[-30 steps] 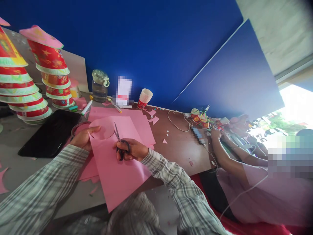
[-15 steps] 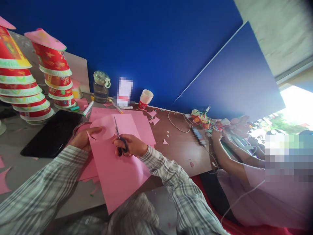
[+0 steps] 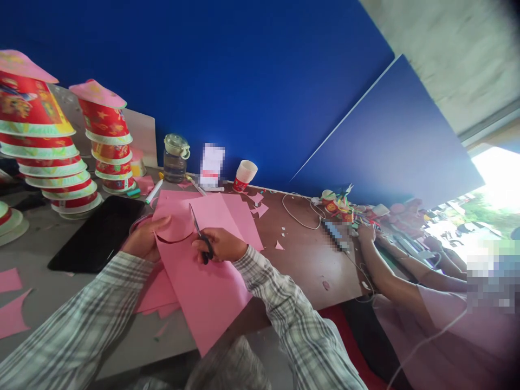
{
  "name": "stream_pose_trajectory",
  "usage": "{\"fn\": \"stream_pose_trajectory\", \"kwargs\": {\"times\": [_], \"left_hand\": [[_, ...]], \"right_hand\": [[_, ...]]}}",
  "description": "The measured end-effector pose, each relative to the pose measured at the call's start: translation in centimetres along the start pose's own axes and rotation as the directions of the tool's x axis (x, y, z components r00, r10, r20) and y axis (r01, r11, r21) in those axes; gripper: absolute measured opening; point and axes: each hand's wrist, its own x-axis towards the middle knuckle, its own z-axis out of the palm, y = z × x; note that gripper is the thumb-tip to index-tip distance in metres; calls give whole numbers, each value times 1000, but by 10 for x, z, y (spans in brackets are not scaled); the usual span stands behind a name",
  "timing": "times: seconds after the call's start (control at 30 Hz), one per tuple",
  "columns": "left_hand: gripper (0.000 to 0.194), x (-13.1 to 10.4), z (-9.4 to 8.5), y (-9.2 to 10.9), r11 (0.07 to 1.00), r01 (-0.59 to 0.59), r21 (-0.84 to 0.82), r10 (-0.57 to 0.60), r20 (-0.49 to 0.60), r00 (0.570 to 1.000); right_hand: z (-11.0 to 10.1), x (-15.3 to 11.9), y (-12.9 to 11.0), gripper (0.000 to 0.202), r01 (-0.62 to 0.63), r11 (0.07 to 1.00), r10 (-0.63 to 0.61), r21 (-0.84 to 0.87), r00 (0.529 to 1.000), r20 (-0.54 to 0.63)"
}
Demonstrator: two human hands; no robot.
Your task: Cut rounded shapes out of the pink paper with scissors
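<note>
My right hand [image 3: 221, 245] is closed round the handles of black-handled scissors [image 3: 205, 244], whose blades point away from me. The blades lie at a curved cut in a sheet of pink paper [image 3: 203, 292]. My left hand [image 3: 145, 238] grips the left edge of that sheet, thumb on top, beside the dark gap of the cut. Beyond the cut, the rounded part of the paper is lifted a little. More pink sheets [image 3: 247, 216] lie under and behind it on the table.
Stacked red paper cups with pink cone tops [image 3: 108, 127] stand at left, near a black tablet [image 3: 97, 233]. A lidded glass jar [image 3: 175, 160], a marker [image 3: 154, 191] and a paper cup [image 3: 245, 176] stand or lie at the back. A co-worker's arms [image 3: 382, 271] reach in at right.
The curved cut has grown longer and its gap has opened wider between the left hand and the scissors. The whole view has shifted slightly, so things appear lower and further right.
</note>
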Motion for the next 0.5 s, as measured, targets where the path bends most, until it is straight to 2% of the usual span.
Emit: {"fn": "stream_pose_trajectory", "kwargs": {"times": [0.1, 0.27, 0.33, 0.43, 0.5], "left_hand": [[35, -1, 2, 2, 999, 28, -24, -29, -66, 997], [34, 0, 4, 1, 999, -29, -22, 26, -122, 992], [33, 0, 7, 1, 999, -29, -16, 25, -185, 982], [35, -2, 13, 3, 999, 37, -10, -38, -256, 966], [35, -3, 16, 5, 998, 65, -5, -64, -266, 962]], "right_hand": [[-7, 3, 1, 37, 28, 996, -30, -81, 999, -19], [-18, 8, 5, 35, 102, 970, -110, -220, 994, -25], [-20, 9, 6, 34, 97, 968, -105, -232, 994, -23], [-17, 10, 6, 34, 84, 972, -92, -221, 995, -28], [-14, 10, 5, 34, 65, 984, -71, -168, 997, -29]]}}
